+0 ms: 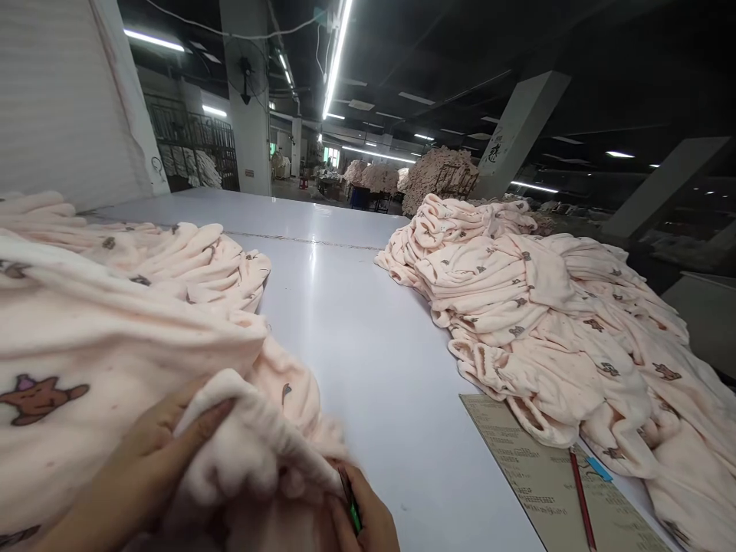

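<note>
My left hand (138, 452) is closed on the edge of a pale pink fleece garment (230, 468), thumb on top, with a fold of cloth raised beside it. My right hand (368, 514) is closed around small green-handled thread snips (350, 498) at the right end of that fold. The snips' dark tip lies against the cloth edge; their lower part is hidden in my fingers. More pink fleece (115, 330), printed with brown animal figures, is heaped on the left under and behind my left hand.
A large pile of pink fleece garments (552, 307) covers the right of the pale tabletop (322, 291). Partly under it lies a printed sheet (517, 460) with a red pencil (582, 498) and a blue piece (599, 469). A pillar (244, 100) and heaped cloth (440, 180) stand beyond.
</note>
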`<state>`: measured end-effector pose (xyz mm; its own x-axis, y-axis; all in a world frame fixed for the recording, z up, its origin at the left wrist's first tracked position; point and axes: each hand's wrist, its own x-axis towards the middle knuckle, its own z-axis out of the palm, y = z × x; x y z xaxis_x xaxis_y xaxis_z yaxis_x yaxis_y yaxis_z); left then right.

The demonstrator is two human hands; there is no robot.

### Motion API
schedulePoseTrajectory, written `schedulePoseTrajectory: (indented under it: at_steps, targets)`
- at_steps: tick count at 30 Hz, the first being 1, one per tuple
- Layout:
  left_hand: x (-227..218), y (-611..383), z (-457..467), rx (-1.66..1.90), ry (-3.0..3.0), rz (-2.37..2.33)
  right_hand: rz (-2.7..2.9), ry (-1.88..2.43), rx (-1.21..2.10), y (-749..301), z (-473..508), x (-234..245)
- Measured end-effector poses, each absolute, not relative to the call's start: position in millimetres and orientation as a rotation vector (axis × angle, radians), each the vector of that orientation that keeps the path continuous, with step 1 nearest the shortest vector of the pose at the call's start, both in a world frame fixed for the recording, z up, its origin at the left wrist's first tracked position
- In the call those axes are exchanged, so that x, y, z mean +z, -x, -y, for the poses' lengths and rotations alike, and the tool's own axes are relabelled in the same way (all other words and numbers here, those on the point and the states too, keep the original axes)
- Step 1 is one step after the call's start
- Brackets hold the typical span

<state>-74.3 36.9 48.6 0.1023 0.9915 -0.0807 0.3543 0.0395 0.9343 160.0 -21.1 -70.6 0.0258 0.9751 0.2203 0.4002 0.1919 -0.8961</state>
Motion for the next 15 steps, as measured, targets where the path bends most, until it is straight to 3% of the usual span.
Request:
schedulePoseTrajectory:
  at_steps: [5,9,11,15]
  targets:
    - [49.3,87.3,-40.1,0.852,-2.030,-1.803,1.523,1.218,1.002,-166.3,20.3,-37.5]
    - [46.4,54.1,-23.5,0.852,-2.673,-1.433,1.581,1.191,1.044,-167.7,19.6,2.3]
    - [46.6,37.9,-16.9,0.624,-2.580,-1.178,1.549,1.196,1.070,-168.7,18.0,13.1]
    - [44.4,28.1,-17.4,0.299,-1.810,-1.078,1.396,1.248,1.188,-169.5,12.1,13.7]
